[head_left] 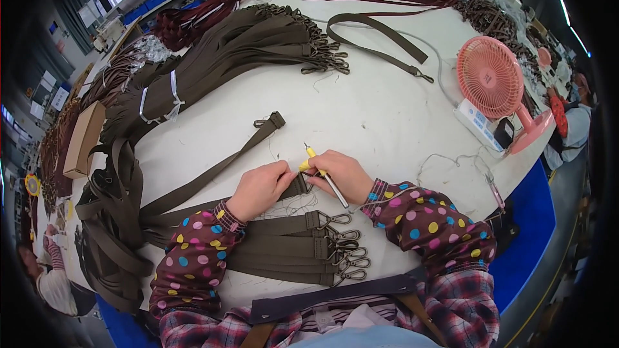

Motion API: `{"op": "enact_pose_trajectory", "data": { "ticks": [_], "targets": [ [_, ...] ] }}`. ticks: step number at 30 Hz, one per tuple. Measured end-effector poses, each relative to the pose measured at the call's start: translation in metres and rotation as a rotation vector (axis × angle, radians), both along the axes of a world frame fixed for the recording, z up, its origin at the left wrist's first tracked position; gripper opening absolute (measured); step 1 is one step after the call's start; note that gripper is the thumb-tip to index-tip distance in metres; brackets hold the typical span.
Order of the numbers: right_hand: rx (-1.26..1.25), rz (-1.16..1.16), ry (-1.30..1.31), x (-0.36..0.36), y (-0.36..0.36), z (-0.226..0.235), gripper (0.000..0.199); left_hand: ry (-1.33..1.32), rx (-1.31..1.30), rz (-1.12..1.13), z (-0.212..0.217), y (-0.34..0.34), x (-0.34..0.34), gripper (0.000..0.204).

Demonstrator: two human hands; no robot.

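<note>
My left hand (pixel 259 191) is closed, thumb and fingers pinching the stitched end of a dark olive webbing strap (pixel 193 210). Close beside it, my right hand (pixel 348 174) grips a pen-shaped tool (pixel 336 190) with a yellow section and a thin metal tip pointing away from me; a cord seems to run from its rear end. The right fingertips also come near the strap end, but whether they touch it I cannot tell. Below my hands lie several straps with metal snap hooks (pixel 345 251). Another strap end (pixel 274 120) with a metal ring lies beyond my left hand.
A big bundle of olive straps (pixel 245 42) lies at the far left, with tangled straps (pixel 109 212) nearer. At right stand a pink fan (pixel 490 77) and a white power strip (pixel 478 124). Loose threads and a cord (pixel 445 158) cross the white table (pixel 387 116).
</note>
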State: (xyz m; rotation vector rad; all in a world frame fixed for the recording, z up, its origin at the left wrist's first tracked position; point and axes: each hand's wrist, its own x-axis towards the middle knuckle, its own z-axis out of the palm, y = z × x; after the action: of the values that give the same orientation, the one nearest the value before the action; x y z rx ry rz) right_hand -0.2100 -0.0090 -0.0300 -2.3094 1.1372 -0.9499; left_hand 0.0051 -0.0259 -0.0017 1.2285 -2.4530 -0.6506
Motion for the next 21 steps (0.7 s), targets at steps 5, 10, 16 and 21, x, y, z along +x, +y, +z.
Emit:
{"op": "enact_pose_trajectory", "data": {
  "ticks": [5,10,16,21],
  "targets": [
    [-0.023,0.004,-0.059,0.0009,0.0002,-0.0016,0.022,-0.001,0.002,-0.001,0.0003,0.0,-0.0006,0.025],
    [-0.021,0.006,-0.005,0.0001,-0.0006,-0.0015,0.027,0.011,-0.01,-0.009,0.0002,0.0003,0.0001,0.025],
    [-0.017,0.004,-0.03,0.0004,0.0002,-0.0012,0.026,-0.008,0.001,-0.011,0.0013,0.0006,0.0001,0.026],
    [-0.034,0.01,-0.04,0.0007,-0.0002,-0.0024,0.022,-0.039,0.042,-0.031,0.0074,0.0005,0.0013,0.025]
  ]
}}
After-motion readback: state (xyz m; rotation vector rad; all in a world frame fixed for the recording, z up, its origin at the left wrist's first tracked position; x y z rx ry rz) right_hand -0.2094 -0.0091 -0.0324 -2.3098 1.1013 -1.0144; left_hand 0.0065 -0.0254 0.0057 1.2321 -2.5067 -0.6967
